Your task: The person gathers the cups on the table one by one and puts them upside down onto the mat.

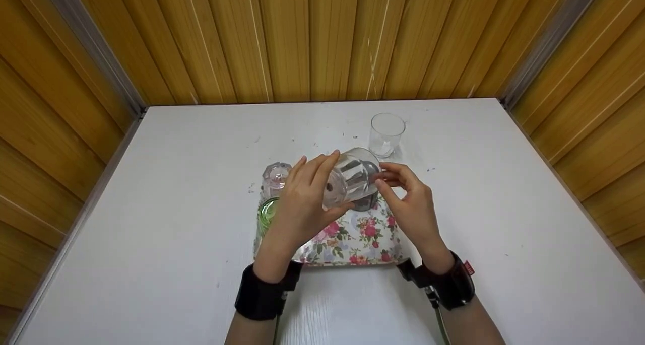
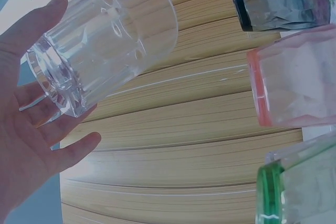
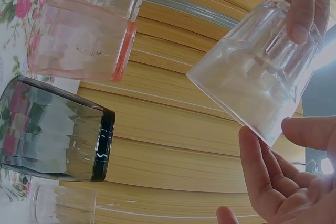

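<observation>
A clear glass (image 1: 352, 176) is held in the air, tilted on its side, above the floral tray (image 1: 370, 244). My left hand (image 1: 305, 199) grips it round the thick base, thumb on one side and fingers on the other. At the rim, my right hand (image 1: 410, 204) pinches the edge between thumb and fingertips, as the right wrist view shows. Beneath the held glass stands a grey glass (image 3: 58, 129), partly covered in the head view. A pink glass (image 2: 294, 80) and a green glass (image 2: 296, 192) stand in line with it.
Another clear glass (image 1: 387, 136) stands upright on the white table (image 1: 176, 209) behind the tray. A faceted glass (image 1: 276, 176) is at the tray's back left, beside my left hand. Wood-patterned walls (image 1: 332, 43) enclose the table at the back and sides.
</observation>
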`<action>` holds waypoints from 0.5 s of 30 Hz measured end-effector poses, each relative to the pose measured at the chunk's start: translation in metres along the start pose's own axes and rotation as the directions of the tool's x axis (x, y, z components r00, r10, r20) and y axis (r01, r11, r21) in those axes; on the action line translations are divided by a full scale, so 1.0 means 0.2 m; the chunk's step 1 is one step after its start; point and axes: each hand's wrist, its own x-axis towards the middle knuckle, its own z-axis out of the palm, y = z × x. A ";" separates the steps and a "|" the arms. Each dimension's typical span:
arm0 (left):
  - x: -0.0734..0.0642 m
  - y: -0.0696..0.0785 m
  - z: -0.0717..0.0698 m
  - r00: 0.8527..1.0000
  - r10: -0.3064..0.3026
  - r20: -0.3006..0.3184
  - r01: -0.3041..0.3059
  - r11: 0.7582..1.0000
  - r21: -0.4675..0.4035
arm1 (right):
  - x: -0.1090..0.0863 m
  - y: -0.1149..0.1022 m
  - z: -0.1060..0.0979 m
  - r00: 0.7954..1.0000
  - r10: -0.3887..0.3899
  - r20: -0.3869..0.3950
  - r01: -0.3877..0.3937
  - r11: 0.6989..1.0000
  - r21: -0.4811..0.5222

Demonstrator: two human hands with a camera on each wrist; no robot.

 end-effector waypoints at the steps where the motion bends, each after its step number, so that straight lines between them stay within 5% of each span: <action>1: 0.00 0.00 0.00 1.000 0.000 0.000 0.000 1.000 0.001 | 0.00 0.00 0.00 1.000 0.002 0.001 -0.002 1.000 0.001; 15: 0.00 0.00 0.00 1.000 0.011 -0.003 -0.011 1.000 0.012 | 0.00 0.01 0.00 1.000 -0.004 0.027 0.004 1.000 0.015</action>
